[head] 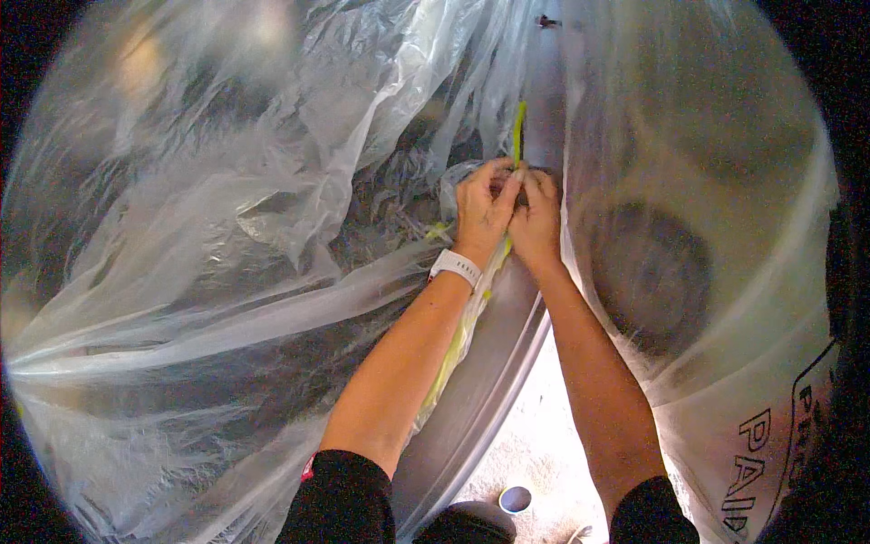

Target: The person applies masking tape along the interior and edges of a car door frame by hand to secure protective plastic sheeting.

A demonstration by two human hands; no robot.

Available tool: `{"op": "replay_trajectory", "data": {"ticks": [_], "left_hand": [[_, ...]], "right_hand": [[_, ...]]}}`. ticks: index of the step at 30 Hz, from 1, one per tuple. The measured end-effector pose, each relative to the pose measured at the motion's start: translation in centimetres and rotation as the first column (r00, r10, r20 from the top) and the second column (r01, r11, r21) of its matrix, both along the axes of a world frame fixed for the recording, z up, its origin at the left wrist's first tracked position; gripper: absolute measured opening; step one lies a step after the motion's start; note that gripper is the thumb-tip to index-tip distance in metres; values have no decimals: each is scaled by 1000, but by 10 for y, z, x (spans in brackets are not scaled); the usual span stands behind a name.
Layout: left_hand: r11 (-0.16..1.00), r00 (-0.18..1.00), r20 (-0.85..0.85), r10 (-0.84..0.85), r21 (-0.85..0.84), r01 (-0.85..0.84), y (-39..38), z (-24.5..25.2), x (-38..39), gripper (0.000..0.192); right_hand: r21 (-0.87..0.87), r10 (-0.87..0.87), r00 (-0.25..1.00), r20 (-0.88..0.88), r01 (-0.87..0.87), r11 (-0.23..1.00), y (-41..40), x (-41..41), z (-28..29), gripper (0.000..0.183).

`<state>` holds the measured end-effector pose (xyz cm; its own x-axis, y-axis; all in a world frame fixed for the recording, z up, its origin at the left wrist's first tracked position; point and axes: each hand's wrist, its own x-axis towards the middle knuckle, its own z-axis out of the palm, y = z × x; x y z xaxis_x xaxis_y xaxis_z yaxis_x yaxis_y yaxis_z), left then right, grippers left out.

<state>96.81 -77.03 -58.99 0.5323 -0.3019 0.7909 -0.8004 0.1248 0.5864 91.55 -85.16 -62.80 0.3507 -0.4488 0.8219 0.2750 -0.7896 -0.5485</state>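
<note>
A strip of yellow-green masking tape (519,132) runs along the edge of a grey, car-like body panel (476,357). My left hand (481,211), with a white watch band at the wrist, pinches the tape where its upper length meets my fingers. Close against it, my right hand (537,221) has bent fingers at the same spot, thumb and fingertips on the tape. Exactly what lies between the fingertips is partly hidden. More tape continues below my hands along the border of the clear plastic sheeting (285,224), which is gathered in folds on the left.
Another plastic sheet (734,224), bearing printed letters, hangs at the right; a dark round shape (649,279) shows blurred through it. On the bright floor (537,435) stands a small round thing (515,500), possibly a tape roll. My dark-clothed knee (469,523) is below.
</note>
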Motion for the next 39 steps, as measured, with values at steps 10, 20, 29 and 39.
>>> {"op": "replay_trajectory", "data": {"ticks": [10, 20, 29, 39], "left_hand": [[999, 978, -207, 12, 41, -4, -2, 2, 0, 11], [993, 983, -144, 113, -9, -116, -7, 2, 6, 11], [987, 987, 18, 160, -11, -160, -8, 6, -3, 13], [937, 941, 153, 301, 136, -321, -6, 3, -5, 11]], "right_hand": [[84, 33, 998, -60, -28, 996, 10, -12, 3, 37], [279, -77, 996, 46, 61, 958, 6, 10, 78, 24], [100, -208, 966, 152, 194, 976, -7, 33, 98, 16], [2, -311, 942, -126, 313, 950, -5, 34, 77, 15]]}}
